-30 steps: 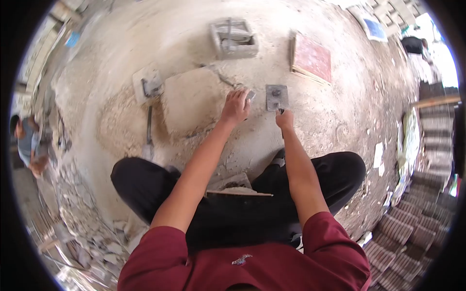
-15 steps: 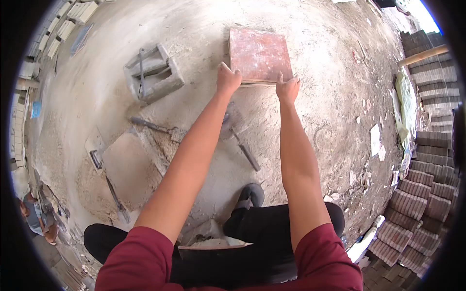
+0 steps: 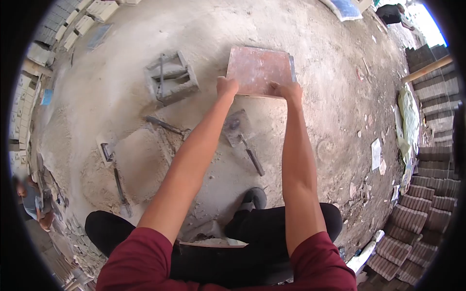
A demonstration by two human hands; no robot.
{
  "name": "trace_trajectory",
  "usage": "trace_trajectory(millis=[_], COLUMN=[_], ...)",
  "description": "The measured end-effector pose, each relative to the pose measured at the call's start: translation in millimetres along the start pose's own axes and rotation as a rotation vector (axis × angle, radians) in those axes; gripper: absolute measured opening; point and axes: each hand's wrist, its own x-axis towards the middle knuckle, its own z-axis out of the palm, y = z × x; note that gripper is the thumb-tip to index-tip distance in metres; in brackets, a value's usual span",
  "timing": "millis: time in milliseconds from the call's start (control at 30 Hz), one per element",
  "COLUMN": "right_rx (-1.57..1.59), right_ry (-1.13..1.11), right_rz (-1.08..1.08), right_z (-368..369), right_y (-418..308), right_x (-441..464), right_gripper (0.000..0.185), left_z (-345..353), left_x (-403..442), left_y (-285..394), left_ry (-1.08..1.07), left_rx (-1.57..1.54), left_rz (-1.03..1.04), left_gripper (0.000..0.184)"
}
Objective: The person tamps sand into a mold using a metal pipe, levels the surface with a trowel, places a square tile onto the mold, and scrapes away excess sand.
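Note:
A worn, reddish square board (image 3: 259,69) lies between my two hands, its face dusted with pale powder. My left hand (image 3: 227,86) is closed on its near left corner, and my right hand (image 3: 290,90) grips the near right corner with the thumb across the top. A grey edge (image 3: 292,68) shows along the board's right side; what it belongs to is mostly hidden. Left of the board, a dusty rectangular frame (image 3: 172,77) with a bar across it rests on the floor. Nearer me lies a flat square-bladed tool (image 3: 238,128) with a dark handle (image 3: 252,157).
Dark-handled tools (image 3: 165,124) and a long-handled tool (image 3: 120,188) lie on the powdery floor (image 3: 330,126) at the left. Ridged tiles (image 3: 400,211) are stacked at the right beside a pale sack (image 3: 407,116). Another person (image 3: 34,199) is at the far left, and one (image 3: 391,14) at the top right.
The board has shifted left and towards me relative to the floor, exposing a grey edge at its right. My right thumb now lies across its top. My view has turned slightly left.

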Motion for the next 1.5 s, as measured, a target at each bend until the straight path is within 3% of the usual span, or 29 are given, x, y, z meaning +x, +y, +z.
trace_trajectory(millis=[33, 100, 133, 200, 233, 267, 367, 400, 433, 467, 533, 567, 633, 667, 767, 900, 967, 1267, 1500], right_rx=[0.094, 0.392, 0.402, 0.63, 0.583, 0.592, 0.604, 0.532, 0.447, 0.425, 0.424, 0.224, 0.17, 0.126, 0.107, 0.09, 0.171, 0.199, 0.234], right_ry=[0.006, -0.021, -0.028, -0.041, 0.161, 0.148, -0.015, -0.201, -0.394, -0.432, -0.718, -0.659, -0.606, -0.543, -0.694, -0.68, -0.78, -0.599, -0.68], right_rz=[-0.072, -0.244, -0.264, -0.188, -0.346, -0.365, -0.521, -0.537, -0.538, -0.536, -0.422, -0.41, -0.476, -0.557, -0.496, -0.518, -0.465, -0.543, -0.438], right_z=[-3, -14, -19, -33, -23, -23, -22, -33, -29, -18, -5, -1, 14, 19, 18, 45, 49, 70, 74], right_y=[-3, -18, -36, -75, -90, -108, -148, -162, -166, -167, -177, -174, -149, -135, -96, -41, -34, 5, 6], right_x=[-4, -24, -39, -74, -82, -97, -160, -188, -213, -232, -262, -287, -340, -366, -441, -489, -493, -514, -507], right_gripper=[0.077, 0.079, 0.079, 0.08, 0.078, 0.078, 0.075, 0.073, 0.071, 0.071, 0.066, 0.063, 0.064, 0.067, 0.067, 0.061, 0.058, 0.063, 0.07], left_z=[-21, -69, -96, -157, -200, -232, -312, -336, -356, -376, -417, -435, -464, -468, -474, -469, -461, -451, -446], left_x=[-3, -13, -20, -39, -60, -71, -103, -119, -129, -143, -163, -185, -215, -245, -314, -362, -372, -402, -395], left_y=[2, 6, 10, 22, 41, 50, 58, 64, 49, 26, -10, -24, -71, -87, -168, -234, -255, -239, -234], left_ry=[0.013, 0.044, 0.066, -0.104, -0.203, -0.179, -0.254, -0.037, 0.174, 0.195, 0.145, 0.095, 0.035, 0.086, 0.194, 0.156, 0.136, 0.088, 0.095], left_rx=[-0.003, -0.257, -0.257, -0.387, -0.211, -0.212, -0.336, -0.345, -0.343, -0.348, -0.159, 0.012, 0.148, 0.124, 0.034, 0.099, 0.191, 0.368, 0.366], left_rz=[0.01, 0.24, 0.249, 0.234, 0.181, 0.186, 0.191, 0.121, 0.033, -0.006, 0.099, 0.086, -0.051, -0.025, 0.05, -0.087, -0.121, -0.225, -0.174], left_gripper=[0.051, 0.049, 0.049, 0.049, 0.055, 0.055, 0.061, 0.062, 0.064, 0.064, 0.064, 0.064, 0.062, 0.063, 0.066, 0.065, 0.065, 0.061, 0.06])
